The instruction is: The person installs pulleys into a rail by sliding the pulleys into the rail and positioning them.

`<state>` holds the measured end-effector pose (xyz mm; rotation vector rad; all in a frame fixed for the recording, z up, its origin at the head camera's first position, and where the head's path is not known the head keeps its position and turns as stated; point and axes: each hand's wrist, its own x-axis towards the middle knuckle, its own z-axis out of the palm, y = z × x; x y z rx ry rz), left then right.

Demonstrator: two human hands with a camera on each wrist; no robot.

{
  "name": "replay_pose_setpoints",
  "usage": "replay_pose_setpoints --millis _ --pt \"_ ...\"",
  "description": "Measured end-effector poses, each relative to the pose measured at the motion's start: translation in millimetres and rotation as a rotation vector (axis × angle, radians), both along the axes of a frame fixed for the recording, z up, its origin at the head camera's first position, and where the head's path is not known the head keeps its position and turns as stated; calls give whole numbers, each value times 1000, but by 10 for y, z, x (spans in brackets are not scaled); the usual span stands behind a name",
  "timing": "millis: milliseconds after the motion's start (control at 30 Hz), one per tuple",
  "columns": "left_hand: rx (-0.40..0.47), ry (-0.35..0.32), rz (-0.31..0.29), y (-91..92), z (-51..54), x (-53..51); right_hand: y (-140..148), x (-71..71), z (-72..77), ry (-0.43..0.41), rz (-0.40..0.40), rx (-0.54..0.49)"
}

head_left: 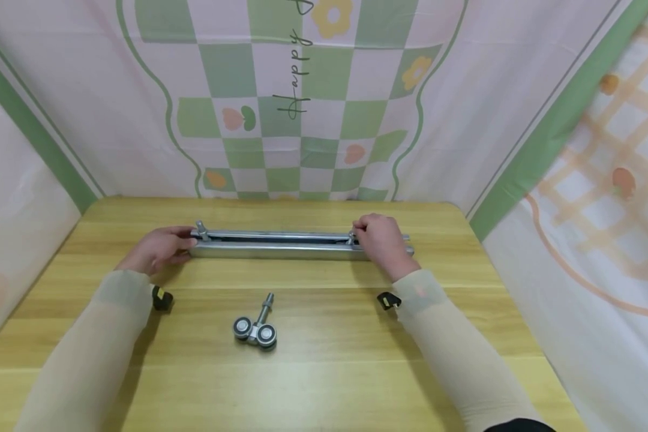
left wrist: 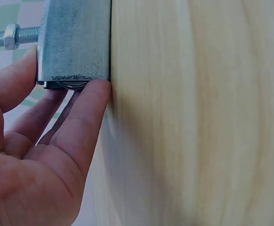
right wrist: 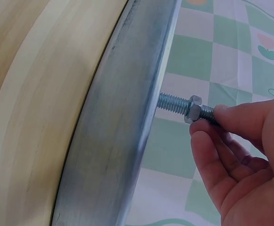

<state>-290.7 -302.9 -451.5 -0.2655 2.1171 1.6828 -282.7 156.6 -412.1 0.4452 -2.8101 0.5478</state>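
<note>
A long metal channel rail (head_left: pixel 281 252) lies across the table, its slot facing up. Two threaded bolts with nuts stick up from the slot, one bolt (head_left: pixel 201 230) near the left end, the other toward the right. The left hand (head_left: pixel 162 247) is at the rail's left end; in the left wrist view its fingertips touch the end of the rail (left wrist: pixel 75 42), where part of a round wheel shows. In the right wrist view the right hand (right wrist: pixel 245 155) pinches the tip of the right bolt (right wrist: pixel 174 103), just beyond its nut (right wrist: pixel 193 109).
A separate roller trolley (head_left: pixel 256 331) with wheels and a threaded bolt lies on the wooden table (head_left: pixel 324 390), nearer than the rail and between the forearms. A patterned curtain (head_left: pixel 324 138) hangs behind the table's far edge, with more fabric at both sides.
</note>
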Motion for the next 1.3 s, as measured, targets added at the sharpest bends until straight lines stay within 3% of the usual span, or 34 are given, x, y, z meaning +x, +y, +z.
replay_pose_setpoints --millis 1300 --pt "3 4 -13 -17 -26 -6 -635 -56 -42 7 96 4"
